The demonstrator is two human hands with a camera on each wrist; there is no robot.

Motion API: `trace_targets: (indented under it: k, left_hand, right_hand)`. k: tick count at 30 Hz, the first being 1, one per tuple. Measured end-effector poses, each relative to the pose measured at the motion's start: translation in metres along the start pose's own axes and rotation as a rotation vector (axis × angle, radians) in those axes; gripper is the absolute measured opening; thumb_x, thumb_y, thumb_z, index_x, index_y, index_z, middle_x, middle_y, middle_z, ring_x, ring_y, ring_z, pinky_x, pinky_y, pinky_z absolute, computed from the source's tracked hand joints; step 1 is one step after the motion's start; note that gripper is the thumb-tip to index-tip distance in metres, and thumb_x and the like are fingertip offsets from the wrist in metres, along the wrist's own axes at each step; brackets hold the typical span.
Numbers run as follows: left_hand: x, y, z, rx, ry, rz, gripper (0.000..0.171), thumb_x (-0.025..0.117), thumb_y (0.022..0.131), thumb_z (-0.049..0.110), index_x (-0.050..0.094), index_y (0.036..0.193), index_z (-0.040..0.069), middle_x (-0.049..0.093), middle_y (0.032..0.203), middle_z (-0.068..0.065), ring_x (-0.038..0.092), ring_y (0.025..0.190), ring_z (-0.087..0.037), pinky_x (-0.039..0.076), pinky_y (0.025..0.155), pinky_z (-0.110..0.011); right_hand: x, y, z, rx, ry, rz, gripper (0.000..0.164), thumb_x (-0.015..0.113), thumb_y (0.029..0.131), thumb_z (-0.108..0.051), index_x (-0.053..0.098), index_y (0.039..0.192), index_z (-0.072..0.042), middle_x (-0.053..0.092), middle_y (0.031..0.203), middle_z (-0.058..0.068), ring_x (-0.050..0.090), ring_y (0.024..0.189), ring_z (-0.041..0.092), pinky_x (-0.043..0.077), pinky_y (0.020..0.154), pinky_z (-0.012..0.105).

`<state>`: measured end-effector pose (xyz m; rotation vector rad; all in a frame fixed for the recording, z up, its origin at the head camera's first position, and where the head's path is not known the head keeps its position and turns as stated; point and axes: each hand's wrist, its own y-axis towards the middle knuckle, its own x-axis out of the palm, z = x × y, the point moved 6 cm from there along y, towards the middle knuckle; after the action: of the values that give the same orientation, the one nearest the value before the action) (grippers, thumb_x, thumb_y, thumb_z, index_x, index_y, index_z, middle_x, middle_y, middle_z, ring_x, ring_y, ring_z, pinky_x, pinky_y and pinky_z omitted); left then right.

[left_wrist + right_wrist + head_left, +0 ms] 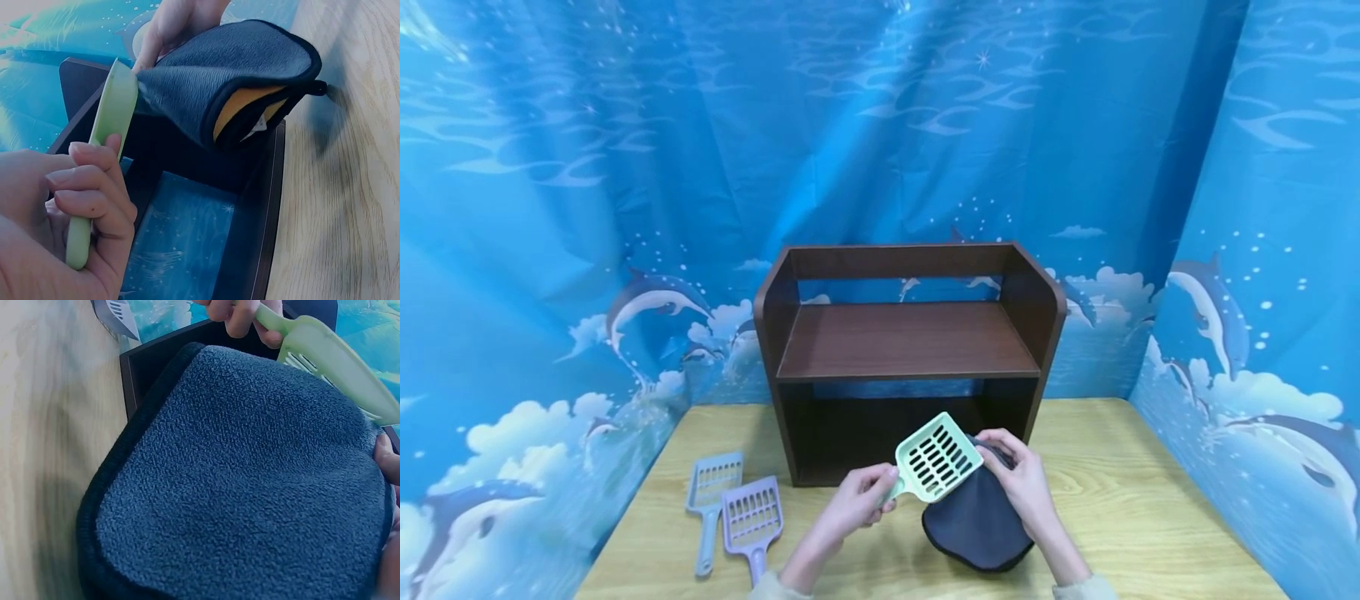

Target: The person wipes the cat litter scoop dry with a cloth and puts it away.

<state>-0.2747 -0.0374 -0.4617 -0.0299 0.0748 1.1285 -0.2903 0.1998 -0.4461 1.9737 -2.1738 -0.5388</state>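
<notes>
While outside shelf (pixel 910 337), green scoop (pixel 938 457)

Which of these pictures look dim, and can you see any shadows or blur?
Head view: bright, the green scoop's slots clear; left wrist view: dimmer and bluish, a soft-edged shadow on the wooden table beside the dark cloth; right wrist view: also dim and bluish, the cloth's fuzzy texture sharp.
</notes>
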Motion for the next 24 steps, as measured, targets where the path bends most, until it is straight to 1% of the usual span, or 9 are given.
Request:
trace_targets:
  k: [4, 9, 13, 16, 18, 21, 24]
  left_hand:
    - [0.004, -0.002, 0.000, 0.016, 0.007, -0.047, 0.035, 0.048, 0.095, 0.033, 0.061, 0.099, 0.001, 0.048, 0.063, 0.000, 0.033, 0.044, -0.004, 0.024, 0.038, -0.013]
    - [0.006, -0.002, 0.000, 0.037, 0.047, -0.102, 0.035, 0.048, 0.095, 0.032, 0.061, 0.094, 0.000, 0.049, 0.064, -0.001, 0.034, 0.045, -0.004, 0.025, 0.039, -0.013]
    - [0.007, -0.003, -0.001, 0.059, 0.121, -0.131, 0.035, 0.047, 0.096, 0.030, 0.061, 0.089, -0.002, 0.050, 0.063, -0.001, 0.036, 0.046, -0.004, 0.028, 0.040, -0.014]
    - [0.007, -0.003, -0.001, 0.078, 0.187, -0.140, 0.034, 0.047, 0.096, 0.029, 0.061, 0.086, 0.000, 0.051, 0.062, -0.001, 0.036, 0.045, -0.003, 0.028, 0.040, -0.014]
    - [0.006, -0.004, -0.001, 0.086, 0.219, -0.147, 0.033, 0.048, 0.096, 0.029, 0.062, 0.084, 0.002, 0.051, 0.062, -0.002, 0.035, 0.044, -0.003, 0.028, 0.040, -0.015]
    - [0.005, -0.005, 0.000, 0.092, 0.234, -0.159, 0.031, 0.049, 0.095, 0.029, 0.062, 0.084, 0.003, 0.051, 0.062, -0.002, 0.035, 0.044, -0.002, 0.027, 0.040, -0.015]
    - [0.005, -0.005, 0.001, 0.097, 0.239, -0.175, 0.031, 0.049, 0.095, 0.029, 0.062, 0.083, 0.003, 0.050, 0.061, -0.001, 0.035, 0.046, -0.002, 0.027, 0.041, -0.014]
  right_hand:
    - [0.001, 0.006, -0.002, -0.010, 0.005, -0.006, 0.020, 0.067, 0.084, -0.018, 0.063, 0.100, -0.006, 0.066, 0.098, 0.009, 0.061, 0.092, 0.010, 0.047, 0.077, 0.018]
    - [0.002, 0.011, -0.005, -0.008, -0.001, -0.012, 0.022, 0.068, 0.083, -0.020, 0.064, 0.099, -0.006, 0.066, 0.096, 0.008, 0.062, 0.089, 0.010, 0.048, 0.075, 0.018]
    - [0.001, 0.013, -0.019, -0.071, -0.031, -0.055, 0.019, 0.067, 0.084, -0.015, 0.063, 0.099, -0.004, 0.066, 0.095, 0.010, 0.062, 0.088, 0.007, 0.047, 0.075, 0.016]
    - [0.002, 0.013, -0.037, -0.155, -0.095, -0.101, 0.016, 0.066, 0.084, -0.009, 0.063, 0.098, -0.003, 0.065, 0.094, 0.013, 0.061, 0.089, 0.006, 0.046, 0.077, 0.013]
    - [0.003, 0.013, -0.047, -0.212, -0.157, -0.131, 0.015, 0.066, 0.083, -0.007, 0.063, 0.097, -0.003, 0.066, 0.094, 0.012, 0.061, 0.088, 0.007, 0.045, 0.078, 0.013]
    - [0.003, 0.015, -0.049, -0.264, -0.256, -0.177, 0.013, 0.067, 0.083, -0.010, 0.064, 0.096, -0.010, 0.066, 0.094, 0.004, 0.061, 0.087, 0.007, 0.044, 0.078, 0.014]
    - [0.006, 0.019, -0.046, -0.302, -0.355, -0.228, 0.013, 0.067, 0.083, -0.019, 0.065, 0.095, -0.020, 0.065, 0.093, -0.006, 0.060, 0.087, 0.006, 0.045, 0.078, 0.017]
